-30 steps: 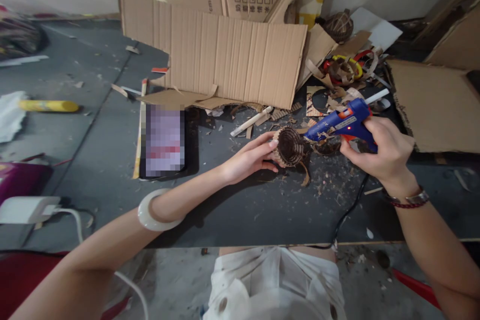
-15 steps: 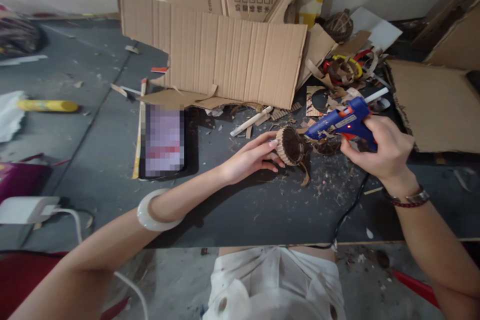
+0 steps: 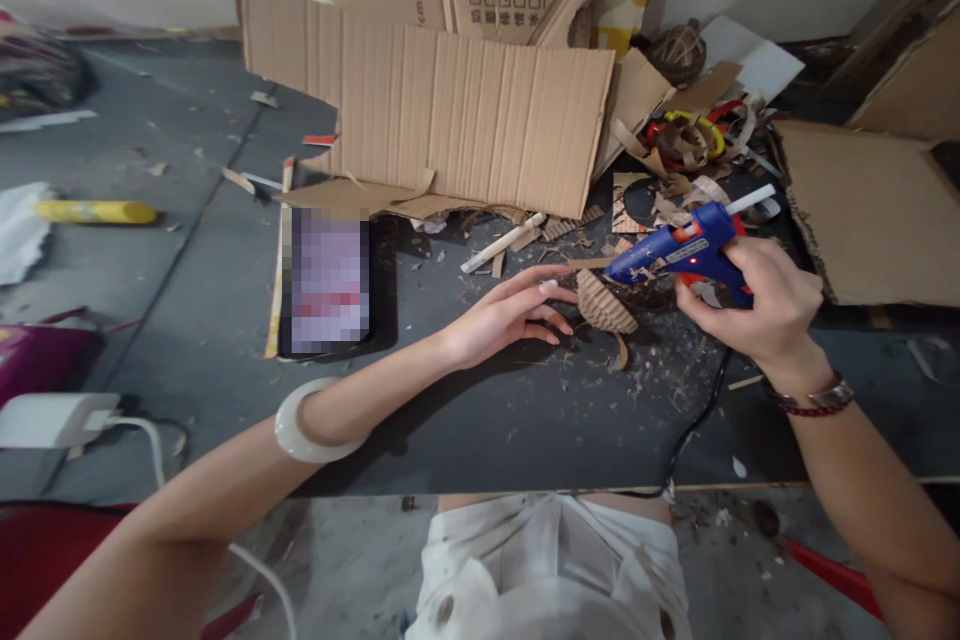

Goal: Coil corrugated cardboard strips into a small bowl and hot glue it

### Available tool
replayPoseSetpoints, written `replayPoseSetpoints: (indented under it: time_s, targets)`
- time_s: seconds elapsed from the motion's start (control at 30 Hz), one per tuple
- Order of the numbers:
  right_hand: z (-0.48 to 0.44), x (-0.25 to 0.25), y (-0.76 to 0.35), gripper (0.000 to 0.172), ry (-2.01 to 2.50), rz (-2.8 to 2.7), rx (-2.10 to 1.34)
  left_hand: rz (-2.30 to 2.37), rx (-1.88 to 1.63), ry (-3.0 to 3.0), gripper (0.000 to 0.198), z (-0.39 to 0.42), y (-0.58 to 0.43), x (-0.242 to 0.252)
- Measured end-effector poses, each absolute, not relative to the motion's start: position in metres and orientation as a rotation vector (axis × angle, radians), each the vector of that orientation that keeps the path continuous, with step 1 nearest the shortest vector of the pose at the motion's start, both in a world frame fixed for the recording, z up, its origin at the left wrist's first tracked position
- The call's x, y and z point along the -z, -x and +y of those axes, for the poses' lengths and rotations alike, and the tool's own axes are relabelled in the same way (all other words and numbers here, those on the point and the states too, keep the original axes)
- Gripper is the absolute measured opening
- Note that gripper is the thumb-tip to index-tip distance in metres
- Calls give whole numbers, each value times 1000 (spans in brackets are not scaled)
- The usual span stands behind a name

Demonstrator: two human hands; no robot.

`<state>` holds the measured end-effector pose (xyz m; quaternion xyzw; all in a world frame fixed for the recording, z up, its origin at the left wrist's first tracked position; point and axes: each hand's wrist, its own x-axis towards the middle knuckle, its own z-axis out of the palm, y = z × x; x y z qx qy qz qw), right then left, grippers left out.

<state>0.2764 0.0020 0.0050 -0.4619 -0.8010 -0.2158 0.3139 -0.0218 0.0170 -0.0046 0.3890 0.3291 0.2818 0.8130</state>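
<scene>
A small ribbed cup-shaped piece of corrugated cardboard (image 3: 604, 304) lies tilted on the dark table. My left hand (image 3: 525, 305) is beside it, fingers stretched out and apart, the fingertips close to its left edge; whether they touch it I cannot tell. In my right hand (image 3: 772, 305) is a blue hot glue gun (image 3: 675, 248), its small red light lit and a white glue stick (image 3: 754, 200) poking out at the rear. The nozzle points left, just above the cardboard piece. A thin curled strip (image 3: 622, 352) hangs at the piece's lower edge.
A large cardboard sheet (image 3: 472, 110) leans at the back. Left of my hand lies a phone (image 3: 330, 280) with a blurred screen. Cardboard scraps and tape rolls (image 3: 694, 138) pile up at the back right. The glue gun's black cord (image 3: 694, 420) runs to the front edge.
The cardboard piece has tipped over, so its ribbed side shows instead of its hollow opening. My left fingers have come apart from around it. The glue gun has shifted slightly left.
</scene>
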Motion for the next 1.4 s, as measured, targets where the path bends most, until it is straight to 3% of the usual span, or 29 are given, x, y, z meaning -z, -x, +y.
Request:
replayPoseSetpoints:
  time_s: [0.37, 0.63, 0.87, 1.4]
  targets:
    - [3, -5, -273, 56, 1103, -2117, 637, 736, -636, -842, 42, 16, 18, 0]
    - [6, -5, -270, 59, 968, -2090, 629, 847, -622, -1206, 73, 8, 14, 3]
    - [8, -7, -276, 52, 1064, -2006, 671, 990, -654, -1426, 92, 0, 8, 5]
    - [3, -8, -282, 61, 1243, -1887, 639, 1071, -792, -1623, 77, 1, 13, 1]
